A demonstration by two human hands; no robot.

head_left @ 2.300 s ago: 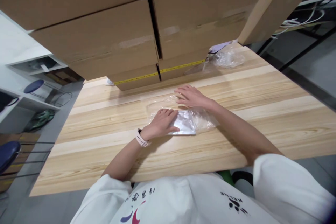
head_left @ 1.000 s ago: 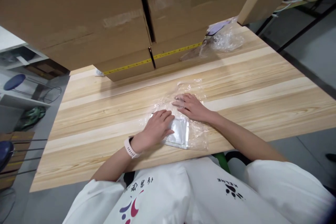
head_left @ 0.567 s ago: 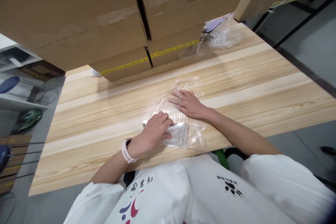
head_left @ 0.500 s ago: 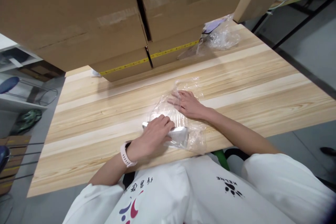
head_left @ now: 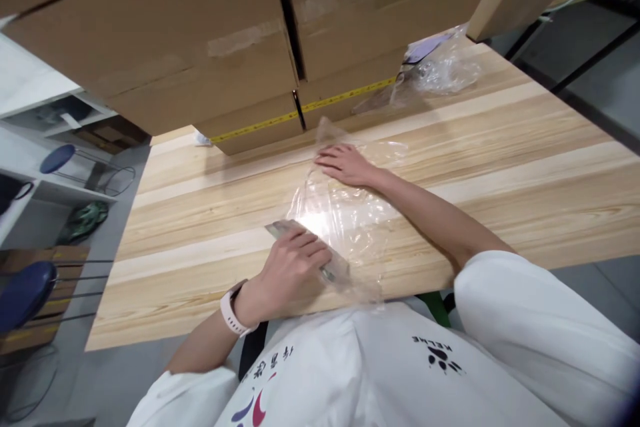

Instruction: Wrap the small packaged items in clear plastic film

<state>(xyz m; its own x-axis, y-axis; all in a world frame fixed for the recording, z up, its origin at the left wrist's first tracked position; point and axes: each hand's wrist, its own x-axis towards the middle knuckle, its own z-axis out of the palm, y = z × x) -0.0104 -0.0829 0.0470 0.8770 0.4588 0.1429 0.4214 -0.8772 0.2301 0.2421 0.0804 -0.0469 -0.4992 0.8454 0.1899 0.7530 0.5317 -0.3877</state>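
Note:
My left hand (head_left: pixel 296 259), with a watch at its wrist, is closed over a flat silvery object (head_left: pixel 337 268) near the table's front edge. The object lies slantwise, partly covered by clear plastic film and partly hidden under my fingers; what it is I cannot tell. From it the clear plastic film (head_left: pixel 345 220) spreads out crinkled over the wood towards the boxes. On the far part of this film my right hand (head_left: pixel 345 164) lies flat, its fingers stretched out to the left.
Large cardboard boxes (head_left: pixel 240 47) with yellow tape stand along the back of the wooden table (head_left: pixel 200 260). Crumpled clear plastic (head_left: pixel 447 73) and a purple piece (head_left: pixel 427 48) lie at the back right. Blue stools (head_left: pixel 30 293) are on the floor to the left.
My right hand has slid farther away over the film, which is now stretched out longer. My left hand has turned the silvery object to a steeper slant. The view has shifted slightly.

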